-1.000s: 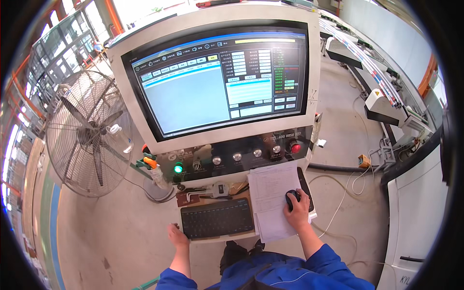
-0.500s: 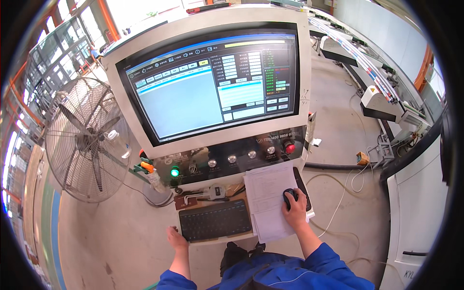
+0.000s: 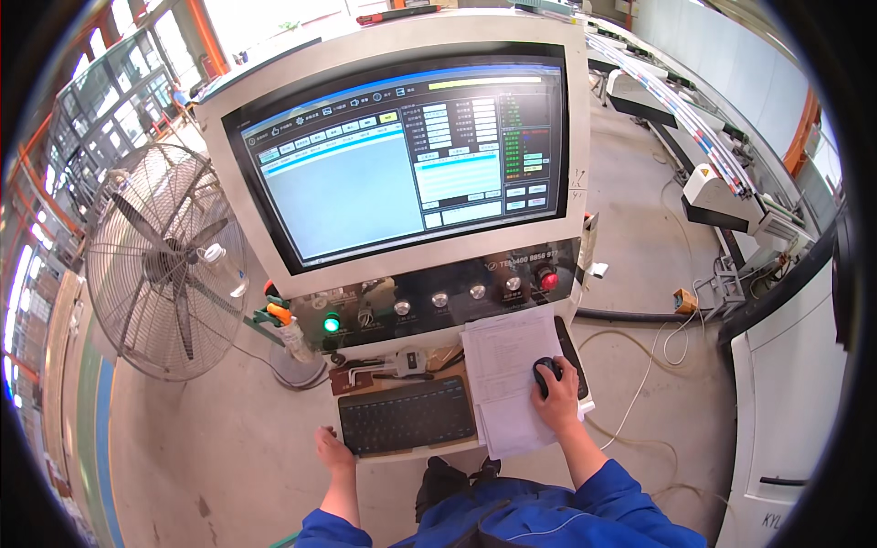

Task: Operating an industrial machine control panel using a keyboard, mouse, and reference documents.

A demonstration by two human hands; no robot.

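My right hand (image 3: pixel 559 395) is closed over a black computer mouse (image 3: pixel 547 375), which sits on printed paper sheets (image 3: pixel 507 352) at the right of the tray. At the tray's front left corner, my left hand (image 3: pixel 335 449) has its fingers curled against the edge of the keyboard tray (image 3: pixel 420 454). Beside it lies a black keyboard (image 3: pixel 406 416), touched by neither hand. Above the tray stands a lit monitor (image 3: pixel 343 196) showing menus, tables and a pale blank panel.
Behind the keyboard lie a digital caliper (image 3: pixel 406 363) and a hex key (image 3: pixel 364 373). The control panel carries a lit green button (image 3: pixel 332 323) and a red knob (image 3: pixel 548 279). A large caged fan (image 3: pixel 164 265) stands left; cables (image 3: pixel 639 384) cross the floor right, near a white cabinet (image 3: pixel 786 411).
The view has shifted very slightly. Both hands and the mouse stay in place, and the screen looks the same.
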